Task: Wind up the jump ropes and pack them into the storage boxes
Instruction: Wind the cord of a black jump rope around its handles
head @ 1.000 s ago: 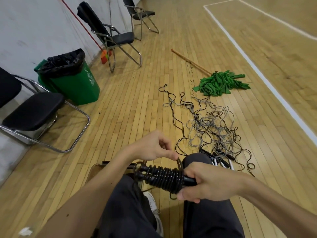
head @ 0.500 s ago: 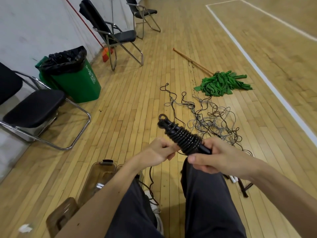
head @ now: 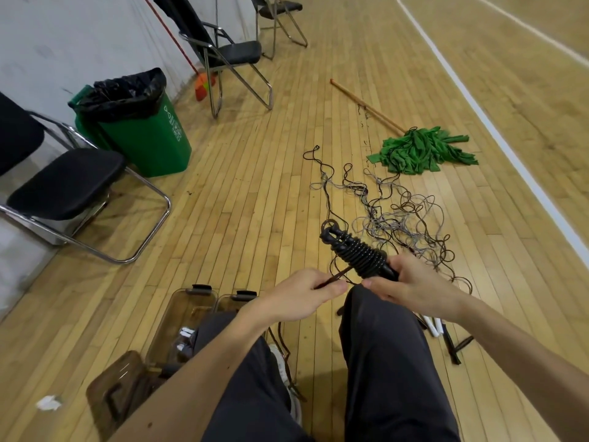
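Note:
A black jump rope (head: 355,253) is wound in tight coils round its handles and points up and to the left above my knees. My right hand (head: 411,287) grips the lower end of the bundle. My left hand (head: 306,296) pinches the rope's loose tail just left of the coils. Brown see-through storage boxes (head: 188,317) stand on the floor left of my left leg, partly hidden by my arm and leg. A tangle of black and grey ropes (head: 392,218) lies on the floor ahead.
A box lid (head: 121,390) lies at lower left. Loose handles (head: 438,330) lie by my right leg. A green mop (head: 417,149) lies beyond the tangle. A green bin (head: 140,126) and folding chairs (head: 63,186) line the wall at left.
The wound bundle rose from lying across my lap to tilting up and left. My left hand shifted from the coils to pinching the rope's tail below them.

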Motion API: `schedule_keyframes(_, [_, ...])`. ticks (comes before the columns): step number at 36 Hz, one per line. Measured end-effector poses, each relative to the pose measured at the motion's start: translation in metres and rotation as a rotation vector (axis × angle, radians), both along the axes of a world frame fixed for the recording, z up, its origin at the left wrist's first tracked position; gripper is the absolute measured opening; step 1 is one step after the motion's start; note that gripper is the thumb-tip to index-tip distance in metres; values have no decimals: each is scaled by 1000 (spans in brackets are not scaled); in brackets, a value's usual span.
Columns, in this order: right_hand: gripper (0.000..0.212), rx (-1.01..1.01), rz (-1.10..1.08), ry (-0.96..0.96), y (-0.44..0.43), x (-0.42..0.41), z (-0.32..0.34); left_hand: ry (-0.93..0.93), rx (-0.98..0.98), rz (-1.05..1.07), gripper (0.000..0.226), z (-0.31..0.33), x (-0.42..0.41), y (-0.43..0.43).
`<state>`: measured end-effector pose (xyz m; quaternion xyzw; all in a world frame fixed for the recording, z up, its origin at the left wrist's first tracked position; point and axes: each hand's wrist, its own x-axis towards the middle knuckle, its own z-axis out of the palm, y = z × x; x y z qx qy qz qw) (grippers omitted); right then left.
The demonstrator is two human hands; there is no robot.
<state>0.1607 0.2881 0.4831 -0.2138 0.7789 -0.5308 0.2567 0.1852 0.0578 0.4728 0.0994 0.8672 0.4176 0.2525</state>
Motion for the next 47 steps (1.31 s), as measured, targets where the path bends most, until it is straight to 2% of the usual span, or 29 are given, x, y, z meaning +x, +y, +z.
schedule_keyframes(7, [32, 86, -116, -6, -10, -5, -21, 37, -153, -21, 42, -1, 10, 3])
schedule_keyframes(15, [29, 266, -236, 5, -16, -15, -37, 263, -497, -122, 30, 28, 23, 11])
schedule_keyframes(19, [24, 400, -170, -32, -15, -12, -44, 411, -671, -232, 32, 41, 23, 14])
schedule_keyframes(22, [26, 414, -128, -31, -22, -8, -44, 451, -744, -299, 33, 50, 20, 19])
schedule_keyframes(26, [27, 418, -23, -200, -26, -10, -36, 599, -823, -414, 37, 65, 13, 19])
schedule_keyframes(32, [17, 489, 235, -237, -27, -1, -24, 688, -889, -572, 44, 88, 0, 18])
schedule_keyframes(36, [31, 526, 359, -131, -28, 6, -8, 751, -858, -591, 48, 96, -7, 20])
schedule_keyframes(42, [37, 579, 439, -68, -30, 20, 15, 684, -802, -555, 54, 96, -18, 19])
schedule_keyframes(47, [32, 586, 471, -26, -30, 31, 25, 600, -717, -509, 56, 93, -21, 15])
